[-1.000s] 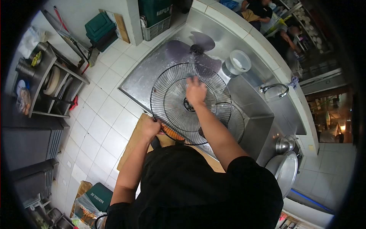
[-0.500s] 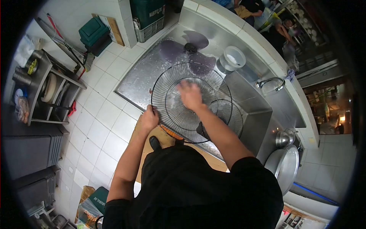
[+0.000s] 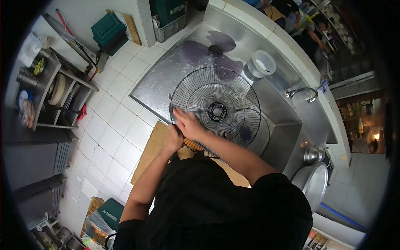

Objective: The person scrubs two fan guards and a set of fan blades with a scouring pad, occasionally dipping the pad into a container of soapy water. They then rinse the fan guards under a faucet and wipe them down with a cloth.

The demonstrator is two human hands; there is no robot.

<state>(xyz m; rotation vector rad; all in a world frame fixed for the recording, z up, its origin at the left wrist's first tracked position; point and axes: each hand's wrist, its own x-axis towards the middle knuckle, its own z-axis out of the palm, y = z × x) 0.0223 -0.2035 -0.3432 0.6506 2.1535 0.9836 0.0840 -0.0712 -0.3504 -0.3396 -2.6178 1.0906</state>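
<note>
A round black wire fan grille (image 3: 237,96) is held over the metal sink counter (image 3: 152,89), with a dark ring at its centre. My left hand (image 3: 173,139) is closed on the grille's lower left rim. Just above it, my right hand (image 3: 187,124) lies against the wires near the same rim, its fingers slightly blurred and apart. Behind the grille, a purple fan blade piece (image 3: 223,41) rests on the counter. Part of a second wire grille (image 3: 263,139) shows in the sink at the lower right.
A clear plastic tub (image 3: 261,64) stands at the counter's back, near the faucet (image 3: 300,95). Metal bowls (image 3: 313,154) and a large basin (image 3: 318,183) are at the right. Cardboard (image 3: 146,160) lies on the floor. Other people (image 3: 310,39) are beyond the ledge.
My right hand has moved from the middle of the grille to its left rim, beside my left hand. The grille's central ring now shows, and the view has shifted slightly.
</note>
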